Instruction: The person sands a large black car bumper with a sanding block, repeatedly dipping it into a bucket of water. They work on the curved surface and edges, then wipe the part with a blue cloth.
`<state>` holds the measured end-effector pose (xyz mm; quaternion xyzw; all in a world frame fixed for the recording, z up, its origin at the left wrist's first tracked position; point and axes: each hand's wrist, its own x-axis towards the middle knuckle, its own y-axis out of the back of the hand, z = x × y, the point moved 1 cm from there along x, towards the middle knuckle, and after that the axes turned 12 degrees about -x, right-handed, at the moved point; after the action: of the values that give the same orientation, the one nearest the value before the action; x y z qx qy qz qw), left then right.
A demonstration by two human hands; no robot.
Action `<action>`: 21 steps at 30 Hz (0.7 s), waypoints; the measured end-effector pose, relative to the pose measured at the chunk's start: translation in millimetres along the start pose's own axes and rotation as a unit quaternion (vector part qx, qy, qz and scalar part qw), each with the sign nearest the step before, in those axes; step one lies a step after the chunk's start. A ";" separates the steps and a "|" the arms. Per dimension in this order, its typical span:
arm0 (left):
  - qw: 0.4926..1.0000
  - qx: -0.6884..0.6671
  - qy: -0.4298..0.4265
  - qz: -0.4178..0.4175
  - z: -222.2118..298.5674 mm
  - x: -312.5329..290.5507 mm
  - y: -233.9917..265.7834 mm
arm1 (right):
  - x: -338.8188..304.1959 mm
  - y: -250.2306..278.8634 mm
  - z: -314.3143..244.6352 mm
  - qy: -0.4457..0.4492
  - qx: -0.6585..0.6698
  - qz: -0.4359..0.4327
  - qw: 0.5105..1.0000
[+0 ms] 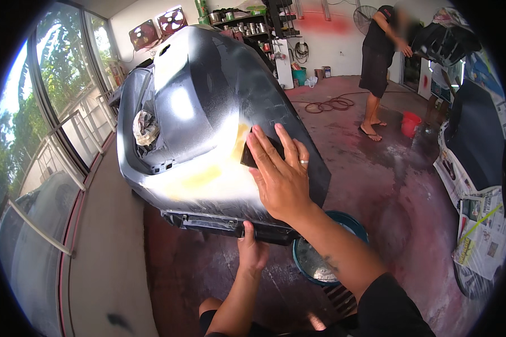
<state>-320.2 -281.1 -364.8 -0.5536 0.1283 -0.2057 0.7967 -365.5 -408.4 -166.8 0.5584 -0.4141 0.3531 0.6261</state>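
A large car bumper, grey and black with white and yellowish patches, takes up the middle of the view. My right hand lies on its right side, fingers stretched over a dark piece of sandpaper and pressing it to the surface. Only part of that sheet shows beside the fingers. Below, my left hand grips the bumper's near lower edge, thumb up against it and the other fingers mostly hidden. Crumpled paper is tucked into the opening at the bumper's left.
A teal bucket of cloudy water stands on the reddish floor by my right forearm. Another person works at the far right near a red bucket. A newspaper-masked part stands at the right edge; glass windows line the left.
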 end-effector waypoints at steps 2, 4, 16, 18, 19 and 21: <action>1.000 -0.010 0.006 -0.008 2.9 3.0 8.4 | 46.6 -1.0 4.8 -0.022 -0.007 -0.014 1.000; 1.000 -0.008 0.007 -0.022 -3.9 6.2 7.1 | 65.4 13.1 20.2 -0.108 0.207 0.000 0.972; 1.000 -0.012 0.009 -0.027 0.7 0.7 -4.3 | 64.4 6.4 29.1 0.096 -0.056 0.032 0.993; 0.999 0.001 -0.003 -0.035 6.8 6.3 19.7 | 28.8 7.6 4.0 0.129 -0.032 0.027 0.991; 1.000 0.000 -0.001 -0.025 4.4 5.3 18.7 | 17.5 10.1 2.1 0.147 -0.027 0.022 0.989; 1.000 0.000 0.001 -0.006 -0.2 4.9 14.4 | 19.8 5.1 17.0 0.183 -0.052 0.038 0.981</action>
<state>-313.3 -279.2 -378.2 -0.5540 0.1256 -0.2113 0.7954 -364.2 -425.0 -146.2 0.4348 -0.3311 0.4513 0.7055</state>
